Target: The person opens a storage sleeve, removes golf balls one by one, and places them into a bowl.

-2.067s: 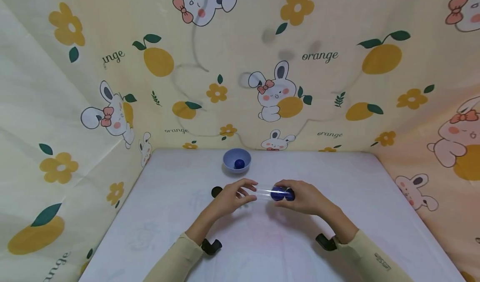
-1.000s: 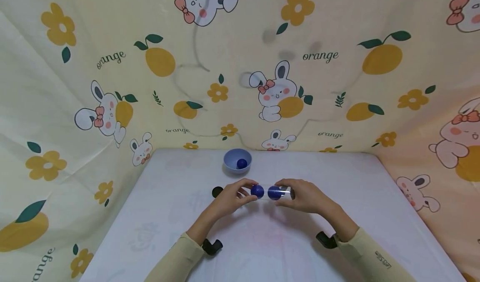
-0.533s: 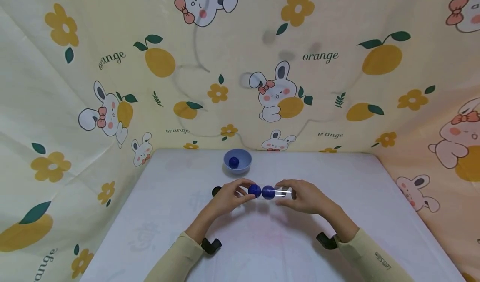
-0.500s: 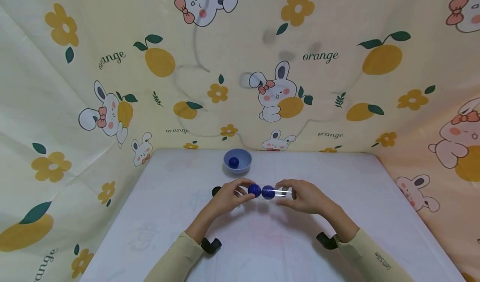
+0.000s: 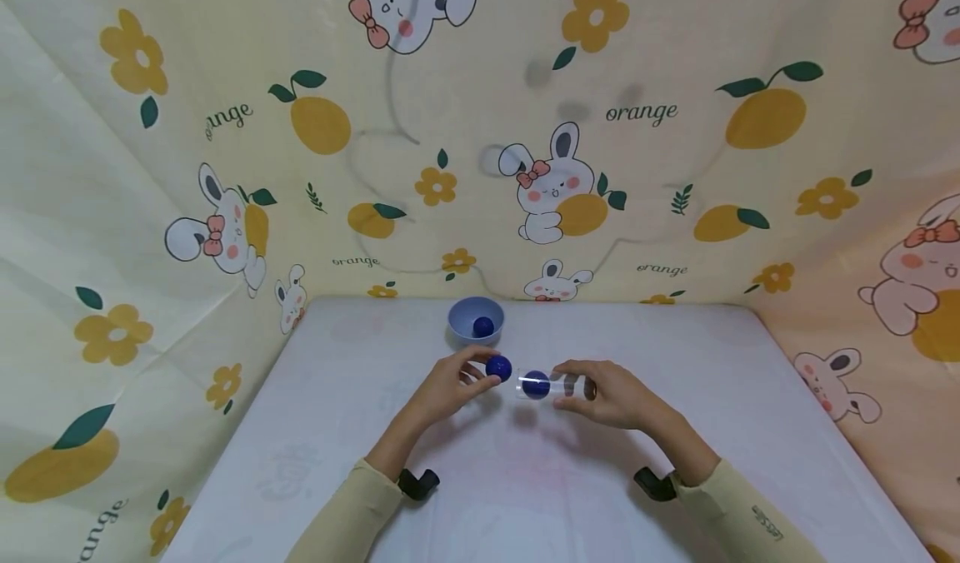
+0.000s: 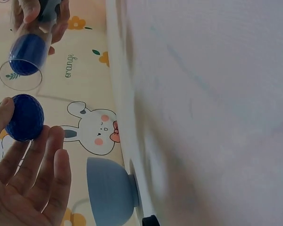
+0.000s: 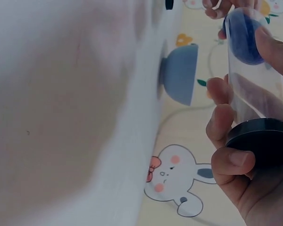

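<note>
In the head view my left hand (image 5: 444, 390) pinches a blue ball (image 5: 498, 369) between thumb and fingers; its surface looks dimpled in the left wrist view. The ball is just outside the uncapped left end of a clear tube (image 5: 558, 386). My right hand (image 5: 617, 395) grips that tube near its other end, which has a black cap (image 7: 263, 141) in the right wrist view. A second blue ball (image 5: 536, 385) lies inside the tube, close to the uncapped end. The tube is held roughly level above the table.
A light-blue bowl (image 5: 459, 317) with one blue ball (image 5: 483, 327) in it stands at the back of the white table (image 5: 637, 338). Patterned cloth (image 5: 465, 238) hangs behind and at both sides. Black wrist pieces (image 5: 420, 485) show at both sleeves.
Both balls have slid leftward along the tube, and one has come out into my left hand, which has drawn away left. The bowl's ball has shifted about. A black disc beside my left hand is hidden now.
</note>
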Available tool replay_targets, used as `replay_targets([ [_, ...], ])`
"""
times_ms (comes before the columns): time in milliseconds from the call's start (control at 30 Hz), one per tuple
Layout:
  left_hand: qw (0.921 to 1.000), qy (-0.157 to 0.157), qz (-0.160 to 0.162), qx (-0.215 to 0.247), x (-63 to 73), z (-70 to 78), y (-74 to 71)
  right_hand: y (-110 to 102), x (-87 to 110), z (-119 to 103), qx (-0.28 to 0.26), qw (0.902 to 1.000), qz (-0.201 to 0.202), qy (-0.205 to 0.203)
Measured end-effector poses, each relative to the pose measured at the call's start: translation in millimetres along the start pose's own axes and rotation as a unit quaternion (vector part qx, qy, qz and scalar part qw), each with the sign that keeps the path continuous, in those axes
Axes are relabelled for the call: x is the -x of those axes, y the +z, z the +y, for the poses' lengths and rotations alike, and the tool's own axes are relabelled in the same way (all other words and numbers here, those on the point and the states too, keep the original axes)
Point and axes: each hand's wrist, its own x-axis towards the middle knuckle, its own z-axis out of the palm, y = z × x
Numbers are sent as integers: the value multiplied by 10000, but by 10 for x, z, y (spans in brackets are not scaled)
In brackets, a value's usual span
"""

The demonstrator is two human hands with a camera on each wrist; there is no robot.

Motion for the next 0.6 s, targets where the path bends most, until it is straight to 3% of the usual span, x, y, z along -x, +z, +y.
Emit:
replay_targets([
  [600,9982,-395,448,-68,-124,-140,-66,55,109,99,-149,9993,198,-291],
])
